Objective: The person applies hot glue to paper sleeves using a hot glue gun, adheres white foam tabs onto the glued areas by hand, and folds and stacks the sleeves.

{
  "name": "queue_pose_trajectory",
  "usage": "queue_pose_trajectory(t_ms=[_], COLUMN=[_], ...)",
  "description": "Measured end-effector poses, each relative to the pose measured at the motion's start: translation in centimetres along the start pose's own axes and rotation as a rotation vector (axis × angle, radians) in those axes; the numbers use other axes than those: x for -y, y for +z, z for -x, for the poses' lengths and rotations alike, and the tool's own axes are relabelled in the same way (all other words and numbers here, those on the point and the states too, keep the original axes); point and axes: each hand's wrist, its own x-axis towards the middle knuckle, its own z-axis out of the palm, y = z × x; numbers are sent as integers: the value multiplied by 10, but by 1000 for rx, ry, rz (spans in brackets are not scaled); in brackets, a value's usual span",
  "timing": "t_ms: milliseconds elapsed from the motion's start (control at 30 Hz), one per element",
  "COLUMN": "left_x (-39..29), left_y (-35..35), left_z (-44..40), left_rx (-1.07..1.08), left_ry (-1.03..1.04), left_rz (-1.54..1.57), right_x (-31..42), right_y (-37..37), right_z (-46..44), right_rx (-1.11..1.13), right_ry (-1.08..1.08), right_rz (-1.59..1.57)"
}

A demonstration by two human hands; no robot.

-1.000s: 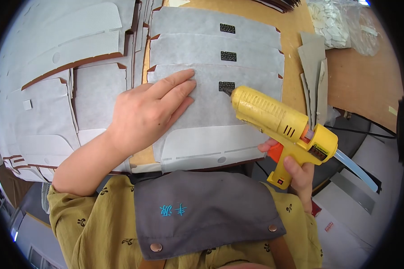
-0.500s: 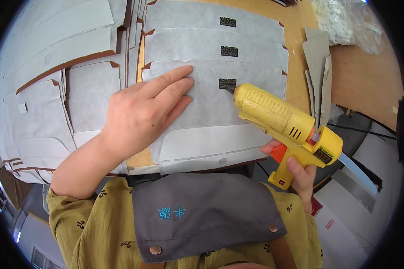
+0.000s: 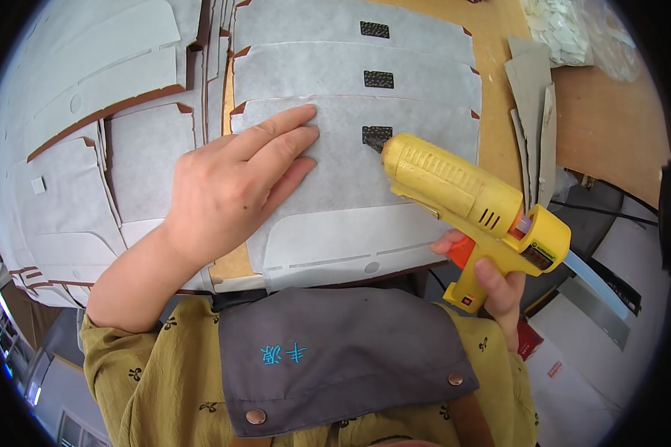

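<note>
My left hand (image 3: 235,175) lies flat on the nearest pale grey sheet (image 3: 335,171), its fingers stretched to the right and little spread. In my right hand (image 3: 492,279) is a yellow hot glue gun (image 3: 455,182), with fingers round the handle and by the orange trigger (image 3: 461,252). The gun's dark nozzle (image 3: 374,144) is at the lower edge of the black textured rectangle (image 3: 377,134) on that sheet. Two more black rectangles (image 3: 379,79) (image 3: 375,30) show on the overlapping sheets behind. A translucent glue stick (image 3: 596,285) sticks out of the gun's rear.
Stacked pale sheets with brown edges (image 3: 149,149) cover the left side. Grey card strips (image 3: 533,112) lie on the right of the wooden table (image 3: 503,30). Beyond them is a clear bag with white pieces (image 3: 563,33). A black cable (image 3: 604,214) runs at the right.
The view has shifted slightly, and the sheets appear a little higher and further left. The nozzle has stayed around the nearest black rectangle's lower edge. Both hands keep nearly the same pose.
</note>
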Motion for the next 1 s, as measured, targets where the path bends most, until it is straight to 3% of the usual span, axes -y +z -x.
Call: queue_pose_trajectory(t_ms=[1000], left_x=[1], left_y=[-2], left_z=[-1], left_rx=[21], left_ry=[-3], left_rz=[-2], right_x=[-10], right_y=[-7], right_z=[-1], right_rx=[-97], right_ry=[-10], right_rz=[-60])
